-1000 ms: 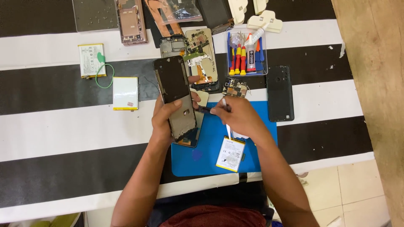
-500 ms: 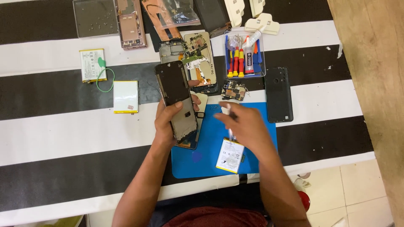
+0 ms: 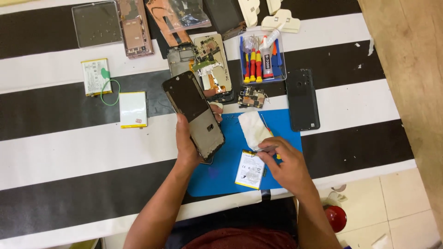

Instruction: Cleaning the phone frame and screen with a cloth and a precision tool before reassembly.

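Table: we see a black-and-white striped cloth over the table (image 3: 69, 152), wooden boards at the right edge, pale floor tiles below.
Mat: a blue work mat (image 3: 221, 175) lies at the near edge, in front of the person.
Left hand: the left hand (image 3: 189, 143) holds a dark phone frame (image 3: 194, 113) tilted above the mat, fingers wrapped round its lower half; grip pressed on the frame.
Right hand: the right hand (image 3: 284, 166) pinches a thin metal tool (image 3: 267, 149) between thumb and fingertips, its tip at the top edge of a white battery (image 3: 250, 169).
Battery: it lies flat on the mat, yellow-edged, just beside the right hand.
Cloth pad: a white folded wipe (image 3: 254, 129) rests on the mat, just above the tool.
Further back: an opened phone with bare circuit board (image 3: 210, 67), a small loose board (image 3: 251, 97), a blue tray of screwdrivers (image 3: 262, 57), a black back cover (image 3: 302, 99).
Left side: two more batteries (image 3: 97, 76) and (image 3: 133, 109), well apart from the hands.
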